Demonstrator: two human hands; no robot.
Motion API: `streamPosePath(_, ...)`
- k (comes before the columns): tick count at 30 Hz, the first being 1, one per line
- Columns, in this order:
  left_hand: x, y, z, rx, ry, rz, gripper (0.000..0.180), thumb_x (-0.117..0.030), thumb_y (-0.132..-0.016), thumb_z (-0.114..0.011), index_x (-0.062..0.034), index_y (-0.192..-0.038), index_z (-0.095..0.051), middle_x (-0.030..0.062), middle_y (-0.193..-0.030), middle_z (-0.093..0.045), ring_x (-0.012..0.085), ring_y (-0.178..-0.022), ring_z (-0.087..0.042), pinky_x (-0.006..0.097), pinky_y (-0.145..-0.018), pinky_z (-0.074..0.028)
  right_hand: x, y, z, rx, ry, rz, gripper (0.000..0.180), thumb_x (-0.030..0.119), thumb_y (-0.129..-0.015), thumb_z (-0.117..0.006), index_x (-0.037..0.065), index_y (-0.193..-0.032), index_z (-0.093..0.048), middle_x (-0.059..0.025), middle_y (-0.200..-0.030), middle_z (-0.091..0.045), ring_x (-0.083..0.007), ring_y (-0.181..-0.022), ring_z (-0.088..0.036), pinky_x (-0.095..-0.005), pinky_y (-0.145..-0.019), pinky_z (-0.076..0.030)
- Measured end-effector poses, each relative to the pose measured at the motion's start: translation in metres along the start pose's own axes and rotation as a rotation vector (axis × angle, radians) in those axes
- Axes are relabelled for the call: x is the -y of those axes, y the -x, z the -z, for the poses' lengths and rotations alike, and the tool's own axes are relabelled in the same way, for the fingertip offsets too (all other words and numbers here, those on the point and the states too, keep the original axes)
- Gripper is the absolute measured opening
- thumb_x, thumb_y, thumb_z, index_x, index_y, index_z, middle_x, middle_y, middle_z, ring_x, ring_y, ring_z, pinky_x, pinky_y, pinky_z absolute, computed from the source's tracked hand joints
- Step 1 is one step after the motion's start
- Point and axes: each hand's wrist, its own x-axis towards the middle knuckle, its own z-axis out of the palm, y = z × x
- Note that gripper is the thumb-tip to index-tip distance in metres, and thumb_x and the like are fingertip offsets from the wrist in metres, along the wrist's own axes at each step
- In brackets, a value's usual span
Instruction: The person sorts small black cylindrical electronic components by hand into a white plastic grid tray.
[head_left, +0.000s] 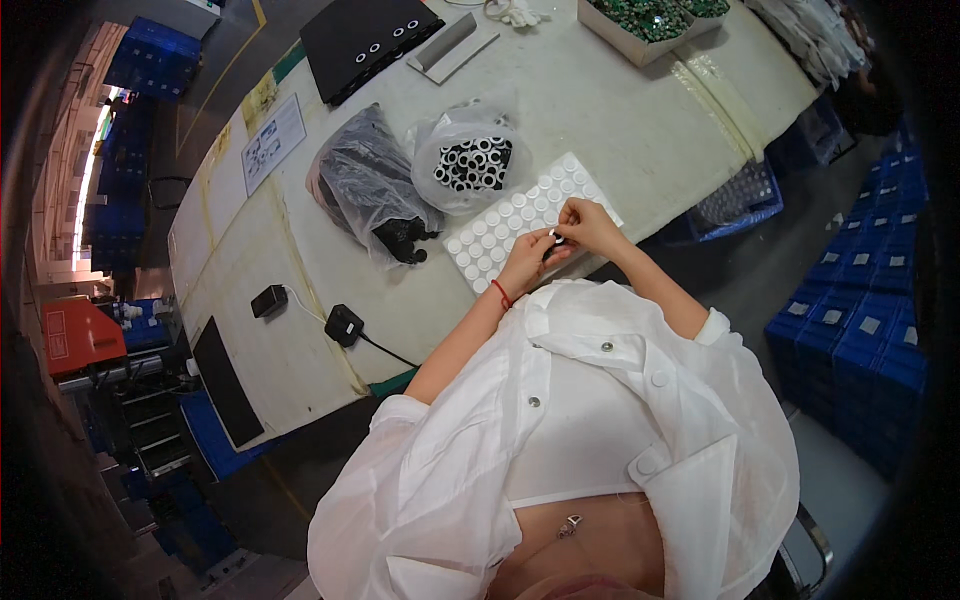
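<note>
My left hand (527,262) and my right hand (588,225) meet just above the near edge of a white sheet of round pads (510,222). Between their fingertips they pinch a small black and white ring-shaped part (553,240). My left wrist wears a red band. Just beyond the sheet lies a clear bag of black and white rings (470,163), and to its left a clear bag of black parts (375,195).
On the pale worktable (600,110) there are also a black panel with holes (365,40), a grey tray (452,45), boxes of green parts (645,18), a paper sheet (270,140) and a black power adapter (343,325). Blue crates (860,340) stack at the right.
</note>
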Motion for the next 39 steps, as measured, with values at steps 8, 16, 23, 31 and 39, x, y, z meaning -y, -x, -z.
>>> streamPosePath(8,0.001,0.000,0.002,0.025,-0.109,-0.010,0.034,0.000,-0.089,-0.041,0.0088,-0.121,-0.049,0.0118,-0.096,-0.062,0.0064,-0.078,-0.060,0.014,-0.064,-0.046,0.001,0.002,0.000,0.001,0.025,-0.060,0.013,0.006,-0.073,-0.066,-0.001,-0.077,-0.057,-0.0069,-0.066,-0.059,-0.0127,-0.057,-0.056,-0.0264,-0.050,-0.046)
streamPosePath(16,0.006,-0.002,0.007,0.012,-0.183,-0.050,0.034,-0.006,-0.089,-0.047,0.0051,-0.121,-0.051,0.0064,-0.093,-0.064,0.0043,-0.073,-0.058,0.015,-0.060,-0.044,0.003,0.004,0.000,-0.017,0.063,-0.019,0.014,0.007,-0.073,-0.066,0.001,-0.077,-0.055,-0.0047,-0.065,-0.057,-0.0111,-0.058,-0.053,-0.0256,-0.053,-0.044)
streamPosePath(23,0.003,0.003,-0.003,-0.082,-0.142,-0.056,0.034,-0.002,-0.084,-0.054,0.0044,-0.117,-0.053,0.0040,-0.083,-0.062,0.0063,-0.071,-0.060,0.015,-0.064,-0.047,0.002,0.008,0.001,0.063,0.103,-0.029,0.015,0.006,-0.070,-0.067,0.000,-0.076,-0.055,-0.0070,-0.064,-0.057,-0.0134,-0.058,-0.054,-0.0271,-0.053,-0.045)
streamPosePath(31,0.002,0.005,0.000,-0.052,-0.179,-0.122,0.031,0.000,-0.083,-0.056,0.0026,-0.113,-0.051,0.0096,-0.093,-0.062,0.0126,-0.079,-0.063,0.019,-0.068,-0.052,0.008,0.008,0.000,0.161,-0.040,-0.005,0.018,0.009,-0.071,-0.068,-0.001,-0.078,-0.056,-0.0060,-0.064,-0.055,-0.0139,-0.060,-0.054,-0.0274,-0.056,-0.045)
streamPosePath(39,0.000,0.020,0.013,-0.046,-0.242,-0.106,0.034,0.001,-0.086,-0.053,0.0020,-0.117,-0.039,0.0142,-0.098,-0.058,0.0200,-0.088,-0.062,0.027,-0.076,-0.054,0.038,-0.021,-0.012,0.500,0.230,0.096,0.026,0.013,-0.080,-0.061,0.000,-0.102,-0.056,-0.0095,-0.081,-0.063,-0.0162,-0.065,-0.058,-0.0299,-0.060,-0.047)
